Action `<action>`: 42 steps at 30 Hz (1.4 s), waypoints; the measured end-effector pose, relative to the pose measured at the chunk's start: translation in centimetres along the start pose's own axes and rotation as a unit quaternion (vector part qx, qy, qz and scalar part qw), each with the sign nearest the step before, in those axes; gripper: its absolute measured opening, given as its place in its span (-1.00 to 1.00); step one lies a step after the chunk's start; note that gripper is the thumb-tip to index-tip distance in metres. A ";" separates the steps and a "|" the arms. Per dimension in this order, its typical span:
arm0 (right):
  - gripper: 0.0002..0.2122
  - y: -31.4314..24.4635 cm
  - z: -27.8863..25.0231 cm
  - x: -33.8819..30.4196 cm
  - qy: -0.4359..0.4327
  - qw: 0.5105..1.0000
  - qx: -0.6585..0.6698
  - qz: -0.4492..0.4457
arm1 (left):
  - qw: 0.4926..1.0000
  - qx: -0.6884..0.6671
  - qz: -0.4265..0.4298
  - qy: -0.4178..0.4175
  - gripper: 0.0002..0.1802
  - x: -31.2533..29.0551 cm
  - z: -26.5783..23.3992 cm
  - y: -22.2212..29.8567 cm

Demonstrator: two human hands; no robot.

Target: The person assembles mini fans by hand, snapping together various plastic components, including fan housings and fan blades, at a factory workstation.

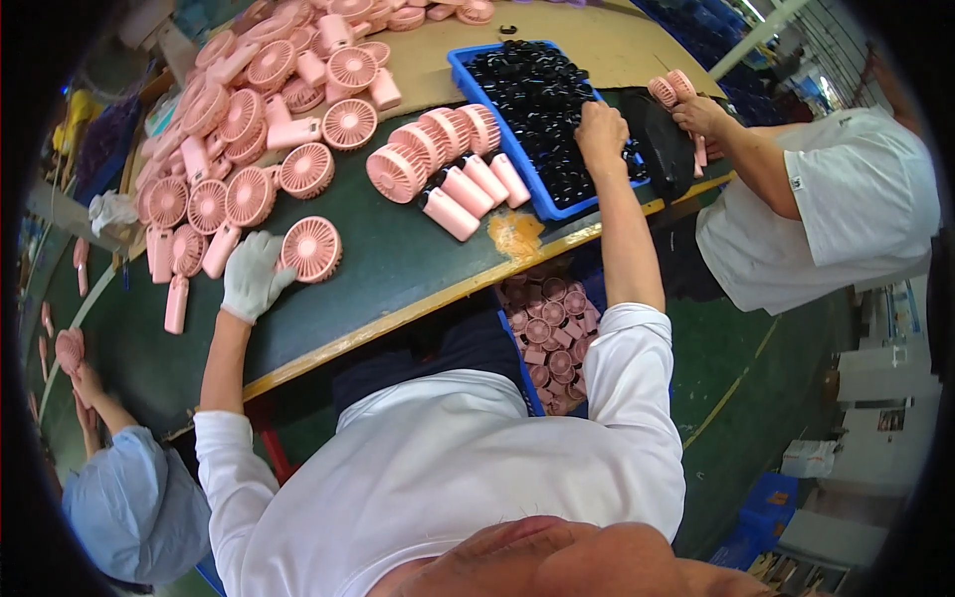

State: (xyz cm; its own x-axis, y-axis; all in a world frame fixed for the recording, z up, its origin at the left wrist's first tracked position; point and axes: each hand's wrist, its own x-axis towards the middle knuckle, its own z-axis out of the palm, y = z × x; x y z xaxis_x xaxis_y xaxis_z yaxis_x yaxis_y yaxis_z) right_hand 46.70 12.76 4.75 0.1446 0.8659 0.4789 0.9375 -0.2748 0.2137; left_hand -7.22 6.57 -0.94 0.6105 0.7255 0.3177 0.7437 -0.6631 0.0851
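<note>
My left hand (257, 277), in a white glove, is closed at the near side of a pink handheld fan (311, 249). The fan's round head faces up, and its handle is hidden by the glove. Over a blue tray (540, 206) my right hand (602, 134) is bare, its fingers bunched down at a heap of small black clip-like parts (527, 90). Whatever those fingertips hold is hidden. Between my hands, several pink fans (423, 144) lie in a row, handles toward me, with black pieces at the tops of some handles.
A large pile of pink fans (269, 65) covers the table's far left. Below the table edge (418, 305), a blue crate of pink fans (547, 333) stands by my right arm. One co-worker (816, 209) at right holds fans beside a black bag (652, 139); another (134, 497) sits left.
</note>
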 end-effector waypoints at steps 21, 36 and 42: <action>-0.80 -17.0 -9.7 -16.1 -0.021 0.684 0.729 -0.002 | 0.990 -0.008 -0.128 0.062 -0.71 -2.8 -0.8 5.7; -0.82 -25.1 -13.0 -16.7 0.224 0.760 0.577 -0.199 | 0.516 -0.755 -0.382 0.131 -0.56 -0.5 -2.0 14.4; -0.75 -27.1 -12.6 -19.0 0.296 0.740 0.475 -0.373 | 0.584 -0.699 -0.348 0.222 -0.49 -2.2 0.0 13.8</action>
State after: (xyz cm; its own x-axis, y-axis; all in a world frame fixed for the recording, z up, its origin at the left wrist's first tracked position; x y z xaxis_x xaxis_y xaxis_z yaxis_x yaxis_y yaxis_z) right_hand 14.56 -1.54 0.63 -0.4260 0.2163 0.8785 0.5257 0.8495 0.0457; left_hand 1.68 -4.22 -0.44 -0.0690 0.9955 -0.0653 -0.3690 0.0354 0.9288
